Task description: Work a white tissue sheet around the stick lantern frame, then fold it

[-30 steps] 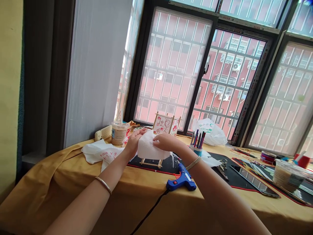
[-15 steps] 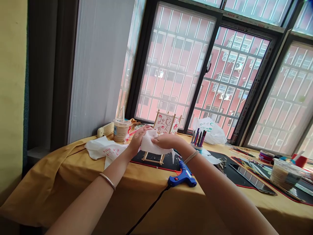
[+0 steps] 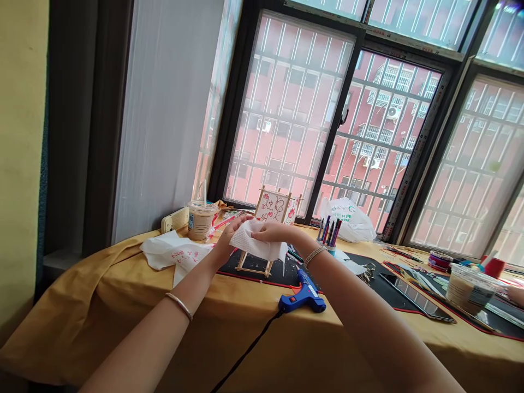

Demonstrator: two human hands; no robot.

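Both my hands hold a white textured paper towel (image 3: 257, 244) above a small wooden stick frame (image 3: 254, 265) on a black mat (image 3: 282, 275). My left hand (image 3: 230, 237) grips the towel's left edge, fingers curled round it. My right hand (image 3: 275, 232) pinches its top right part. A blue glue gun (image 3: 303, 297) lies just right of my right wrist, its black cord running off the table's front edge. A paper lantern with red drawings (image 3: 277, 207) stands behind the towel.
A yellow cloth (image 3: 123, 305) covers the table. An iced drink cup (image 3: 200, 219) and a white plastic bag (image 3: 174, 252) sit at the left. A pen cup (image 3: 329, 234), another bag (image 3: 349, 219), keys, a phone (image 3: 415, 297) and a second drink (image 3: 467, 287) lie to the right.
The towel has been gathered smaller between my hands and shifted slightly up and back. The view has swung a little.
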